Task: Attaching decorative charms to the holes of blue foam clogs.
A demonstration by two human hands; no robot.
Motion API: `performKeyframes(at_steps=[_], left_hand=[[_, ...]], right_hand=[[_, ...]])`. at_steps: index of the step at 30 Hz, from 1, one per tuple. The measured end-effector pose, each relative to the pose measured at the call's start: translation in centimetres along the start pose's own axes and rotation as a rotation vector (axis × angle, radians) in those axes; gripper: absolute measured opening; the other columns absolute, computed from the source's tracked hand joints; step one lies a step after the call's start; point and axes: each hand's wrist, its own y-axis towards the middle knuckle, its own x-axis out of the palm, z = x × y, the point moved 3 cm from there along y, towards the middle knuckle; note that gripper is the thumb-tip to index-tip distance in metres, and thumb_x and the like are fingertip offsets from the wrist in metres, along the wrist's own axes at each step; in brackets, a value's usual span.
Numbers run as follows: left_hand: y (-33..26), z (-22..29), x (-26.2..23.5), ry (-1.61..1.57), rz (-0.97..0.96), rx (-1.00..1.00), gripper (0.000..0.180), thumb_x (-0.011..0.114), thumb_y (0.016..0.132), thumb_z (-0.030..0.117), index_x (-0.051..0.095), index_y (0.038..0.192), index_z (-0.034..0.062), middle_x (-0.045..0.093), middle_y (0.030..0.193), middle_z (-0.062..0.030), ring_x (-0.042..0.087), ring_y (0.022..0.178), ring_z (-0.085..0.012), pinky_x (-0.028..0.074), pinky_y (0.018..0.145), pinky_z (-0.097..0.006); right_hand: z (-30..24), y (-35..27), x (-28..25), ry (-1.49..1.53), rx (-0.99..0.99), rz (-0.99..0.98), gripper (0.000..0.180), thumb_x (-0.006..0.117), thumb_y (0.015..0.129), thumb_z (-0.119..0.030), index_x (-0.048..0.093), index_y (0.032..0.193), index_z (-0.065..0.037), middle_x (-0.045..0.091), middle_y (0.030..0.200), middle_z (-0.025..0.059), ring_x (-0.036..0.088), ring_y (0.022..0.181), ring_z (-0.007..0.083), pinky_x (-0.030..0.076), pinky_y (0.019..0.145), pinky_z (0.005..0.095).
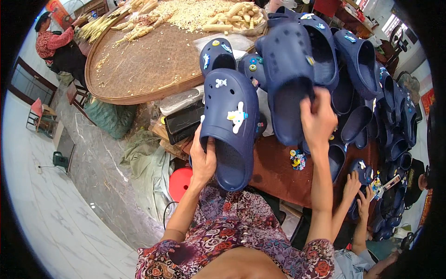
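Round woven tray (144,69) is the landmark. On its far half: loose corn kernels (195,16) and a heap of pale cobs (241,16). Beyond its far left rim, a person in a patterned red top (51,44), near a bundle of husked corn ears. Below its near left rim, a bulging green sack (111,116) on the marble-look floor; nearer the wearer, a red round seat (180,184).

Right of the tray, a reddish-brown table (274,167) crowded by a heap of navy clogs (355,123), overlapping and leaning at all angles. One decorated clog (217,56) hides part of the tray's right rim. A cluster of colourful charms (298,159) lies on the table, right of and nearer than the tray. Farther right, a co-worker's hands (357,190) are at another clog.

Left hand (203,160): grips the near clog (232,100), thumb inside the opening, fingers outside. Clog sits just off the tray's near right rim, toe away from the wearer. Navy, smooth, vent holes; white long-eared charm with blue on the upper, small whitish charm toward the toe.

Right hand (319,121): fingers narrow, pinching the side rim of a second clog (288,60), right of the tray. Toe away too; motion-blurred, a yellowish charm at its side.
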Motion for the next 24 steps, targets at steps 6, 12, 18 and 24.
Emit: performKeyframes(at_steps=[6,12,18,24], left_hand=[[5.7,3.8,1.8,0.053,-0.034,0.129,0.041,0.052,0.101,0.006,0.046,0.141,0.0002,0.066,0.118,-0.0245,0.065,0.114,-0.0326,0.047,0.098,-0.038],[14.2,5.3,5.8,0.229,-0.020,0.229,0.038,0.056,0.096,0.009,0.047,0.132,0.0017,0.065,0.112,-0.0320,0.063,0.107,-0.0487,0.049,0.093,-0.050],[19.1,2.1,9.7,0.393,0.035,0.340,0.051,0.061,0.091,0.010,0.041,0.136,-0.0030,0.055,0.118,-0.0355,0.060,0.101,-0.0531,0.049,0.091,-0.053],[19.0,2.9,11.7,0.585,0.025,0.230,0.058,0.064,0.088,0.011,0.040,0.139,-0.0003,0.051,0.120,-0.0322,0.059,0.106,-0.0509,0.050,0.090,-0.054]], right_hand=[[4.8,-14.6,-5.6,0.096,0.172,0.085,0.023,0.070,0.083,-0.002,0.060,0.104,-0.003,0.049,0.060,0.0010,0.046,0.048,0.0099,0.038,0.047,0.0270],[5.0,-23.5,-6.8,0.235,0.464,0.022,0.016,0.067,0.092,-0.006,0.057,0.104,-0.002,0.048,0.068,-0.0040,0.041,0.058,0.0032,0.033,0.051,0.0213],[5.0,-27.3,-7.2,0.219,0.563,-0.003,0.019,0.070,0.089,-0.005,0.057,0.102,0.000,0.046,0.058,-0.0017,0.040,0.050,0.0046,0.032,0.047,0.0226],[5.2,-28.5,-6.6,0.169,0.553,-0.032,0.019,0.070,0.089,-0.006,0.057,0.102,0.000,0.045,0.057,-0.0013,0.040,0.049,0.0056,0.033,0.046,0.0237]])
